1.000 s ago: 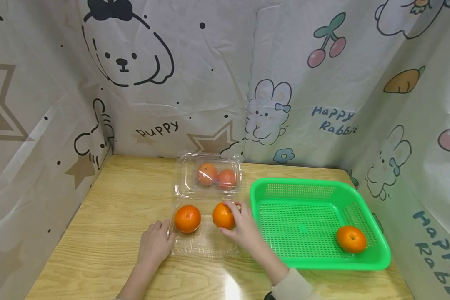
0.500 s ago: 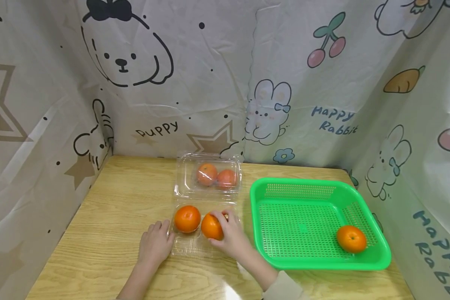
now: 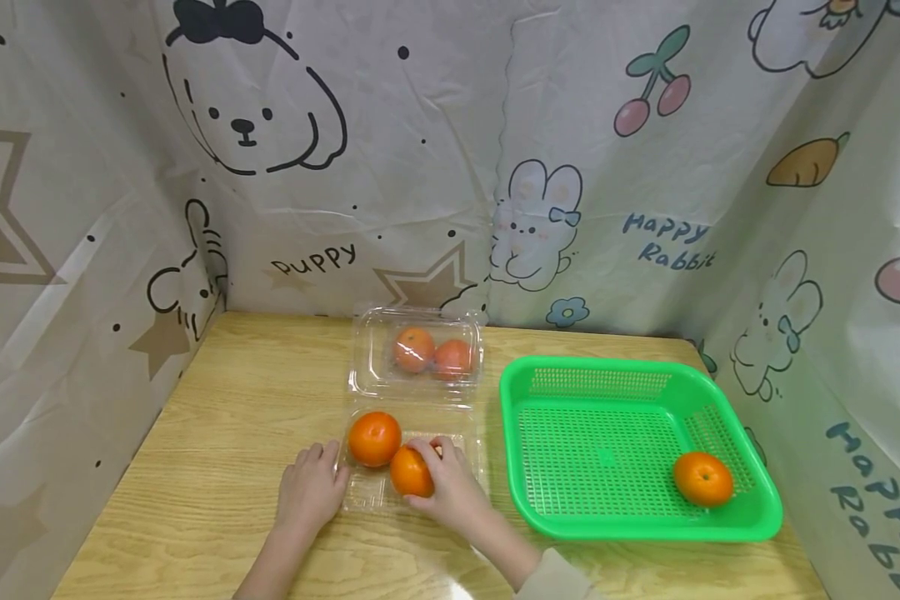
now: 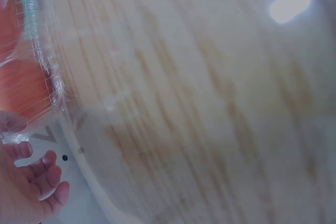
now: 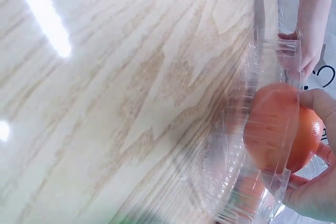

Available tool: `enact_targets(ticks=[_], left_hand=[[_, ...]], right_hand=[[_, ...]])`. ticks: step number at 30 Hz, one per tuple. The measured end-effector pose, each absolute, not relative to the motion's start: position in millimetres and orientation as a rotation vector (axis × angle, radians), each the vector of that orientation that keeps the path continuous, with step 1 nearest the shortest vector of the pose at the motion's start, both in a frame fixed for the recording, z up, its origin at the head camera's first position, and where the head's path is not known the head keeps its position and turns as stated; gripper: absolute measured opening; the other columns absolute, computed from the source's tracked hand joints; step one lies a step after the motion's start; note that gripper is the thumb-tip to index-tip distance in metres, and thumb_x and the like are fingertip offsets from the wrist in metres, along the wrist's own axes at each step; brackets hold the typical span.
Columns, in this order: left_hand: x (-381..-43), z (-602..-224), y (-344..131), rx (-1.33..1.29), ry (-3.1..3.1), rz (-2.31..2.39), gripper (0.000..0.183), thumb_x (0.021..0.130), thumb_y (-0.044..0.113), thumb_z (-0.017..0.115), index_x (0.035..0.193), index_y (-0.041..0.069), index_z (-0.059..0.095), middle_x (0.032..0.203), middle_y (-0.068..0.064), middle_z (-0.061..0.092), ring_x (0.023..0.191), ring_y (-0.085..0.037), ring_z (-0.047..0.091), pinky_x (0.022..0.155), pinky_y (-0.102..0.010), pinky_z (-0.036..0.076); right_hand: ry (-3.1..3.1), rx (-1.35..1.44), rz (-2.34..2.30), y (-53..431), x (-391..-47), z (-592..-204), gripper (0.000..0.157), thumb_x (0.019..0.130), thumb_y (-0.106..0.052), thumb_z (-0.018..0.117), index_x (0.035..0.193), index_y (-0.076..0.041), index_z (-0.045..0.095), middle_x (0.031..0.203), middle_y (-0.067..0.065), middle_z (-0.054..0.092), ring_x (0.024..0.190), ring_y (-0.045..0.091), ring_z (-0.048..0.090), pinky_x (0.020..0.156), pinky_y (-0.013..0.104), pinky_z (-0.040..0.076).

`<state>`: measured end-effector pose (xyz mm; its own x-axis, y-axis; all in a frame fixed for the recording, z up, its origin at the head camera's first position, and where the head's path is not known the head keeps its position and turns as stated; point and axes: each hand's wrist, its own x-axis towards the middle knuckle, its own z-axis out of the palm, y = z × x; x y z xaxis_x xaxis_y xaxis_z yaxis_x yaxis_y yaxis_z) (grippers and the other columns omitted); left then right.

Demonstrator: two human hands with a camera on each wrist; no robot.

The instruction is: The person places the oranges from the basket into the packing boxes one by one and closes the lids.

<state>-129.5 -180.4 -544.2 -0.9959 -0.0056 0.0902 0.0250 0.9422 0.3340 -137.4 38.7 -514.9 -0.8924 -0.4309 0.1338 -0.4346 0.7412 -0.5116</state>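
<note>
A clear plastic clamshell box (image 3: 375,498) lies opened on the table. My right hand (image 3: 453,492) grips an orange (image 3: 411,473) low over the box's near half, thumb on the near side and fingers over its far side. A second orange (image 3: 375,438) sits in the box's left part, right beside the held one. At the box's left edge my left hand (image 3: 311,487) holds the rim, thumb at the plastic and fingers loosely bent outside it. The right wrist view shows the held orange (image 5: 278,129) partly through the box wall.
Two paler oranges (image 3: 414,348) show through clear plastic (image 3: 367,358) behind the box's near half. To the right stands a green basket (image 3: 637,532) with one orange (image 3: 702,479) in its right end. Printed curtains (image 3: 420,167) enclose the wooden table (image 3: 255,383).
My right hand has carried its orange left and nearer to me, from the box's right side to beside the other orange. My left hand has stayed at the box's edge.
</note>
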Motion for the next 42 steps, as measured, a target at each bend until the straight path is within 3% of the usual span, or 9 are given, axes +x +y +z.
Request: enact_targets(ticks=[13,42], left_hand=[[-129.7,-543.6,-180.2,-0.006,-3.011,-0.529,0.032,0.086,0.023,0.052,0.110,0.002,0.054,0.094,-0.016,0.055,0.086,-0.033,0.052,0.067,-0.047,0.044],[-129.6,-544.1,-180.2,0.006,-3.018,-0.542,0.037,0.086,0.023,0.050,0.115,0.000,0.053,0.102,-0.020,0.055,0.093,-0.036,0.052,0.072,-0.050,0.044]], right_hand=[[-3.000,0.735,0.971,34.1,-140.8,-515.4,0.065,0.067,-0.032,0.078,0.125,-0.022,0.048,0.110,0.009,0.047,0.096,0.024,0.051,0.074,0.039,0.049],[-3.029,0.812,1.073,33.6,-143.7,-517.8,0.055,0.075,-0.032,0.068,0.127,-0.023,0.051,0.115,0.008,0.049,0.102,0.023,0.050,0.081,0.036,0.047]])
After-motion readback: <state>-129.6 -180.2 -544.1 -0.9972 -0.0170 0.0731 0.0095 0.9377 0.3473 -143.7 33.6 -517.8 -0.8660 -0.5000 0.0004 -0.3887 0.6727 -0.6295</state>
